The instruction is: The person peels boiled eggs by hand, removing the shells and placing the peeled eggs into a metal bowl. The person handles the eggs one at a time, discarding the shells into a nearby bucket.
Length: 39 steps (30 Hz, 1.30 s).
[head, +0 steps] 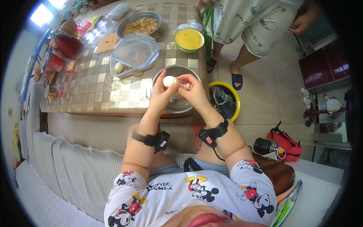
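A white, mostly smooth egg [170, 81] rests in the fingers of my left hand [162, 95], over a round metal bowl [184, 110] at the table's near right corner. My right hand [193, 90] is up against the egg's right side. Between its thumb and fingers is a thin, pale piece of eggshell [185, 85]. My hands hide much of the bowl's inside. Left of the bowl stands a clear plastic container [117, 74] with its lid [139, 49] lying askew over it. Another pale egg [119, 67] shows in that container.
A green bowl of yellow food [189, 39] and a metal basin [119, 28] of cut pieces stand farther back. A yellow-rimmed bin [237, 99] sits on the floor by the table's right edge. Another person [249, 25] stands beyond it. A red kettle [68, 45] is at the left.
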Each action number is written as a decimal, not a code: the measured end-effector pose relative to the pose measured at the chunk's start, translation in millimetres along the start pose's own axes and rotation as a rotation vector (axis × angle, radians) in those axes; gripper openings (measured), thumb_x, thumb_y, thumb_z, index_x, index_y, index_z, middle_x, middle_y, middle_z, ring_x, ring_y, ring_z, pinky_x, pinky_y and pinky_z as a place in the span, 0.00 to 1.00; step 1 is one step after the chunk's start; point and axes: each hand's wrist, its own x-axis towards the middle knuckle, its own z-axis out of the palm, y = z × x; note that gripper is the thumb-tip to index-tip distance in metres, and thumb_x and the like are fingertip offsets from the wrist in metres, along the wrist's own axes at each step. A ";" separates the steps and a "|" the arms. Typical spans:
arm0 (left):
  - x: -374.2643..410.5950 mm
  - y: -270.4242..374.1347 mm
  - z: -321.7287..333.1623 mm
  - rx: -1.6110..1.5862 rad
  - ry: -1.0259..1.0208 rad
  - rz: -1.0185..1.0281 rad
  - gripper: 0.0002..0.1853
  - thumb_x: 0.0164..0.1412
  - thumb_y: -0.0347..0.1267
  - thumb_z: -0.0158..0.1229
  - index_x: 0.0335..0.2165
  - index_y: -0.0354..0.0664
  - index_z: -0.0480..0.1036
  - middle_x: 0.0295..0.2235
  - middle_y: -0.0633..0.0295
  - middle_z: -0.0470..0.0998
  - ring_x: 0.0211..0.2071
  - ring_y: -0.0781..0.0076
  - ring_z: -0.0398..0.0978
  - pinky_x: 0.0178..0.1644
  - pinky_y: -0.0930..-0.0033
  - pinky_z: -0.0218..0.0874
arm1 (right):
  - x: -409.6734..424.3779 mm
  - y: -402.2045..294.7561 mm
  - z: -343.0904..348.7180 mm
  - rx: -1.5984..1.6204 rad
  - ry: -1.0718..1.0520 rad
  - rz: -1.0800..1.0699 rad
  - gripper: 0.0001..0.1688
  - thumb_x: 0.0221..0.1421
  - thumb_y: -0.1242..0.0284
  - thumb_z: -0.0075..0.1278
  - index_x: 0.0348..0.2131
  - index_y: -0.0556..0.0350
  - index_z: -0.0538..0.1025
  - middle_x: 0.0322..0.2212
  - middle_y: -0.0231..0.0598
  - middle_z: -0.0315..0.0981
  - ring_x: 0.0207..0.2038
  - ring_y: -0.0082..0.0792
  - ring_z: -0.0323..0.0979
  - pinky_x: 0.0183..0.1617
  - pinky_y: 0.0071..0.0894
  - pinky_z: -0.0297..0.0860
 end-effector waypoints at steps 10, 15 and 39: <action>1.6 -4.6 -5.3 -0.098 0.025 -0.097 0.32 0.58 0.24 0.51 0.58 0.34 0.48 0.41 0.57 0.71 0.40 0.75 0.71 0.43 0.75 0.65 | -0.8 -6.0 2.9 0.001 0.025 0.021 0.12 0.49 0.78 0.53 0.36 0.60 0.71 0.31 0.32 0.67 0.30 0.19 0.67 0.31 0.16 0.66; 3.0 -5.1 -3.5 -0.262 0.053 -0.155 0.33 0.57 0.24 0.51 0.58 0.36 0.47 0.42 0.55 0.70 0.40 0.72 0.71 0.43 0.72 0.66 | -0.1 -3.6 0.6 -0.035 0.034 0.020 0.11 0.50 0.79 0.52 0.36 0.60 0.71 0.31 0.32 0.66 0.29 0.20 0.69 0.28 0.16 0.67; 4.4 -13.9 3.3 -0.576 0.062 -0.221 0.28 0.54 0.23 0.49 0.54 0.35 0.55 0.43 0.53 0.69 0.45 0.66 0.70 0.51 0.65 0.63 | 0.4 -7.7 1.8 -0.336 0.213 -0.242 0.10 0.42 0.80 0.51 0.30 0.61 0.72 0.28 0.39 0.68 0.30 0.34 0.68 0.34 0.29 0.66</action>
